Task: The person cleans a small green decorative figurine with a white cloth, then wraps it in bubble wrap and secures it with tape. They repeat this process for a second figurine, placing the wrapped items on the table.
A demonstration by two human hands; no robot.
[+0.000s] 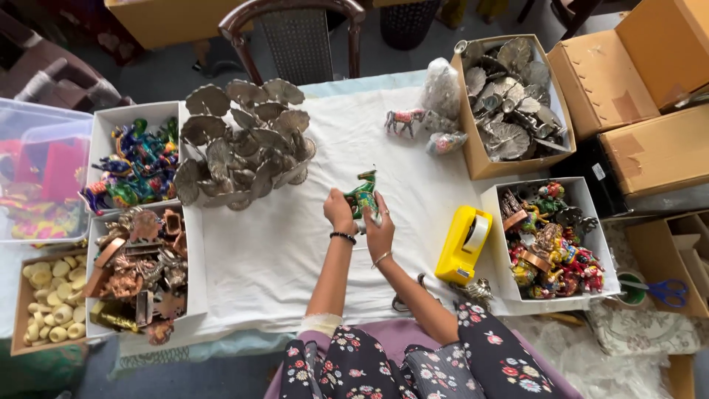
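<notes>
— Holding what?
— Left hand (340,210) and right hand (379,230) both gripping a small green animal figure (363,196), just above the white cloth (295,244)
— Heavy?
— Looks light, hard, painted, maybe slippery. Thin legs, so better gripped round the body
— Farther off?
— Pile of metal leaves (244,144)

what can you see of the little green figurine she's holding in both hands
The green figurine is a small painted animal, possibly a camel or horse, mostly green with bits of red and other colour; it looks like glossy enamelled metal. It is held above the white cloth near the table's middle, between the left hand and the right hand, whose fingers cover its lower part. Its head end points up and away from the person. Finer detail is too small to tell.
</notes>
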